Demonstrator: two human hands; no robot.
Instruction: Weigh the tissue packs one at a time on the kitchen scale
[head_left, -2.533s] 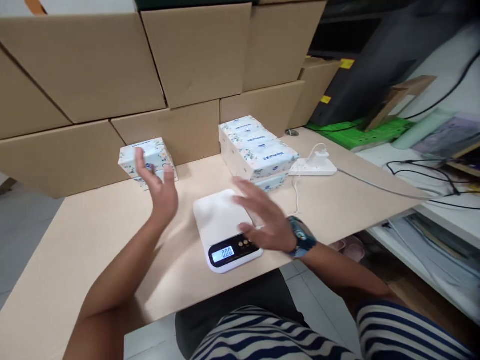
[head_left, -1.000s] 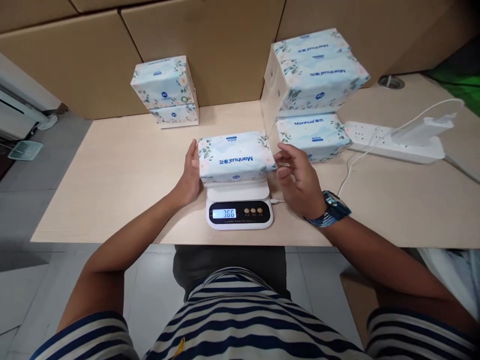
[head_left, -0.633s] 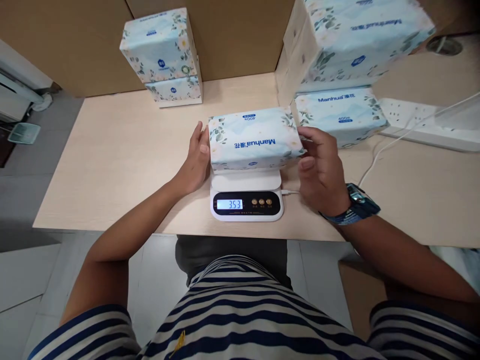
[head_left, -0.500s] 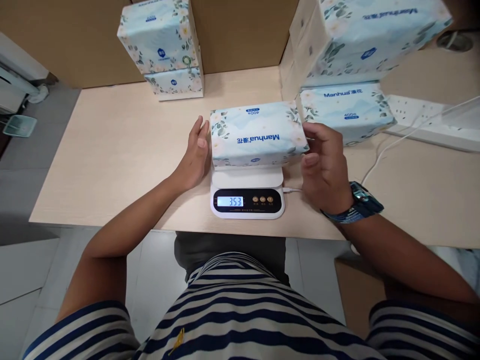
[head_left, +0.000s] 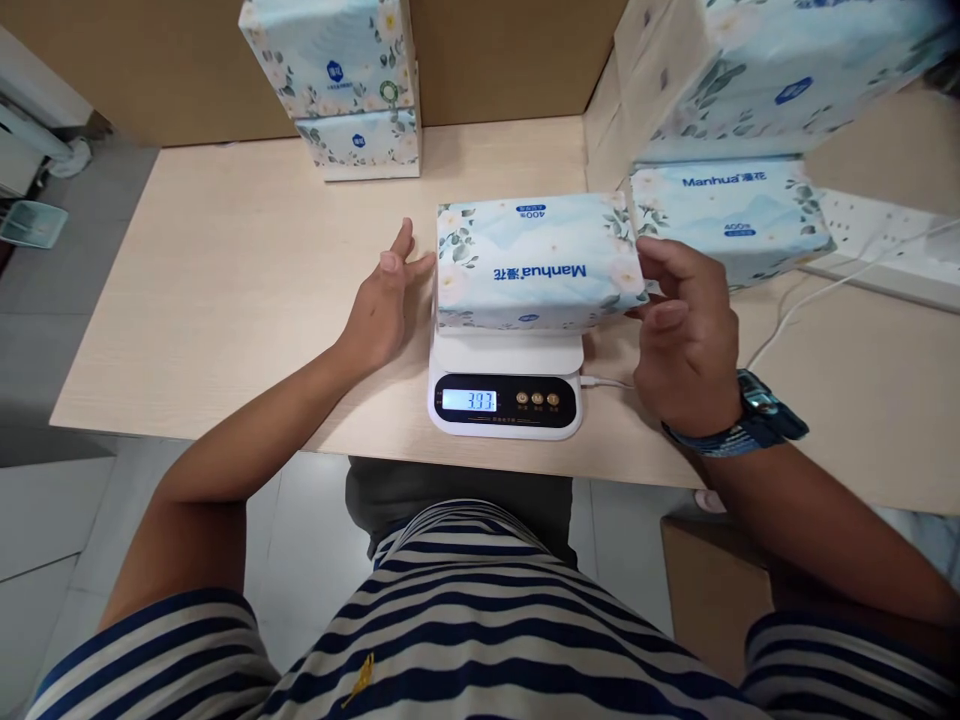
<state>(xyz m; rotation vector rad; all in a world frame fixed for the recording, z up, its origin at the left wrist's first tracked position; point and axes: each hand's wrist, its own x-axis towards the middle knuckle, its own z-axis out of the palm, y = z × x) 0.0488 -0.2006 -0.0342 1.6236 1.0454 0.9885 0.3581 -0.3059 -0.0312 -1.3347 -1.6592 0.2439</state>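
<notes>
A pale blue floral tissue pack (head_left: pixel 536 262) lies on a white digital scale (head_left: pixel 504 402) near the table's front edge. The scale's lit display reads 397. My left hand (head_left: pixel 384 308) is open beside the pack's left end, fingers spread, fingertips at or just off its edge. On the other side, my right hand (head_left: pixel 684 335), with a blue watch on its wrist, curls finger and thumb on the pack's right end.
Two stacked tissue packs (head_left: pixel 349 85) stand at the back left, and a taller stack (head_left: pixel 739 75) with one pack (head_left: pixel 731 212) below it at the back right. A white power strip (head_left: pixel 889 245) and cable lie at the right. Cardboard boxes (head_left: pixel 495 50) wall the wooden table (head_left: pixel 225 270).
The empty scale now carries a tissue pack, which I set down with both hands. My left hand has loosened from the pack's end. The reading went from 353 to 397. The camera has dipped closer.
</notes>
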